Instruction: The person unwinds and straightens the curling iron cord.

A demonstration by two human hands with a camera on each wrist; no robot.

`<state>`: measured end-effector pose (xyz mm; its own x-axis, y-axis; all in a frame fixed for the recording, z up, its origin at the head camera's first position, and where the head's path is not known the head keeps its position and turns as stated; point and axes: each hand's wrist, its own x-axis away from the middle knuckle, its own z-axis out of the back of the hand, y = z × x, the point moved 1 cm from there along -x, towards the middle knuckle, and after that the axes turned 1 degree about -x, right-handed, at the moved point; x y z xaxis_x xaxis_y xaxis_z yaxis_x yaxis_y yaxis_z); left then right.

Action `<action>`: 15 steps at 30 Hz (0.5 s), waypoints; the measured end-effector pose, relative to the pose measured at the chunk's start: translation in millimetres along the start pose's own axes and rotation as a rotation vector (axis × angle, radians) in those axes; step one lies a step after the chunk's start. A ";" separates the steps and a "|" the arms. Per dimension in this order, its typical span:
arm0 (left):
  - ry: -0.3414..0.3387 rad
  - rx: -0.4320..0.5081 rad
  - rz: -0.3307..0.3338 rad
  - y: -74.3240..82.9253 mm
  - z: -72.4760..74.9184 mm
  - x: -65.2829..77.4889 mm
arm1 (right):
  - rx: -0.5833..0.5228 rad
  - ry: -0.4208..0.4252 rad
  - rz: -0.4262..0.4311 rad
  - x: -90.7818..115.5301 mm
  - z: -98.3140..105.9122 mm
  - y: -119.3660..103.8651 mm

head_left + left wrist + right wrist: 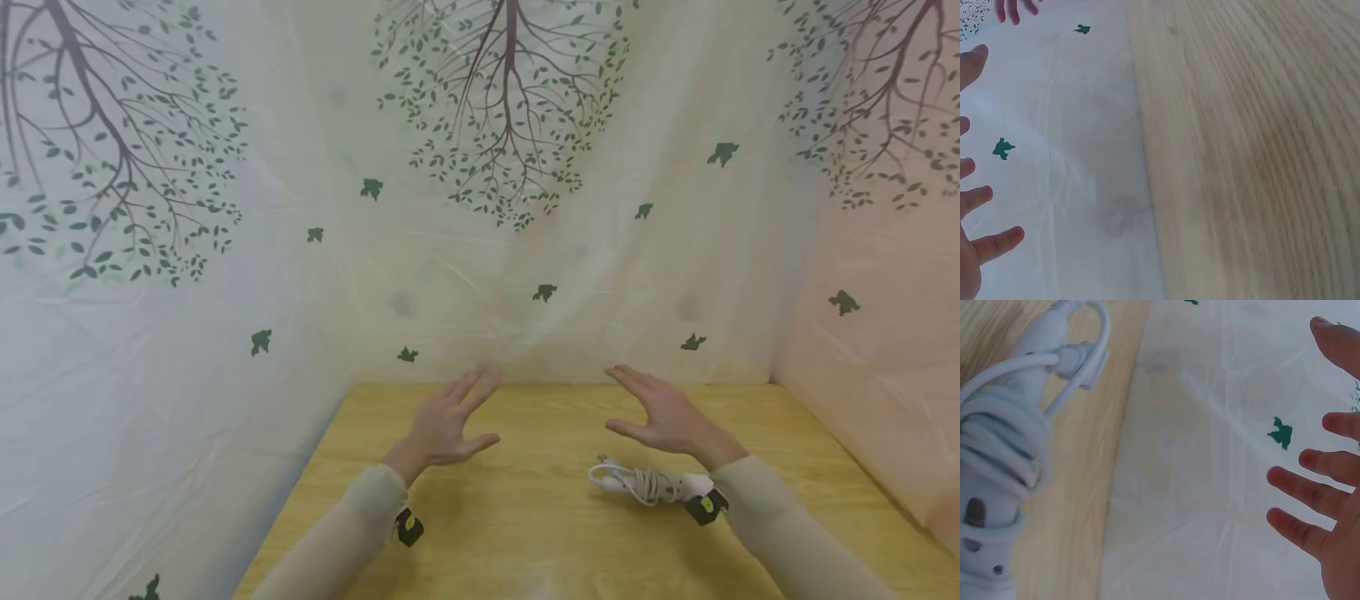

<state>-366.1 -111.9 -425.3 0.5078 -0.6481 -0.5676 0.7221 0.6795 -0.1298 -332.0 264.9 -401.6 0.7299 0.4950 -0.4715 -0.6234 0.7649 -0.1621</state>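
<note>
A white power strip (677,487) lies on the right side of the wooden table, its cord (647,485) wound around its body. In the right wrist view the strip (985,519) fills the left edge, with loops of cord (1007,440) around it. My right hand (667,414) is held above the table beyond the strip, fingers spread and holding nothing. On the left, my left hand (442,427) hovers over the table, its fingers straight and apart, with nothing in it. The right sleeve and wrist camera overlap the strip's right end in the head view.
The wooden table (510,533) meets a pale cloth backdrop (480,317) printed with trees and green leaves. Cloth walls also stand at the left (172,400) and right (885,375). Small black cameras (408,527) are strapped at both wrists.
</note>
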 end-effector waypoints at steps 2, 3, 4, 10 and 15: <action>0.014 0.046 0.009 2.7 -2.9 -0.3 | -0.014 -0.003 -0.041 7.2 0.2 3.4; 0.019 0.068 0.016 4.2 -4.5 -0.3 | -0.021 -0.002 -0.057 10.6 0.0 5.2; 0.019 0.098 0.026 5.7 -6.1 -0.2 | -0.028 -0.002 -0.073 13.8 -0.2 7.0; -0.016 0.253 0.097 15.0 -16.8 2.2 | -0.055 -0.004 -0.140 30.5 -4.2 18.3; -0.038 0.384 0.113 23.1 -25.5 5.5 | -0.065 -0.015 -0.173 50.5 -9.8 26.6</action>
<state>-358.7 -91.0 -452.2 0.6059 -0.5937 -0.5295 0.7801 0.5738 0.2494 -314.6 306.2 -438.2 0.8314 0.3646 -0.4192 -0.5048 0.8110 -0.2957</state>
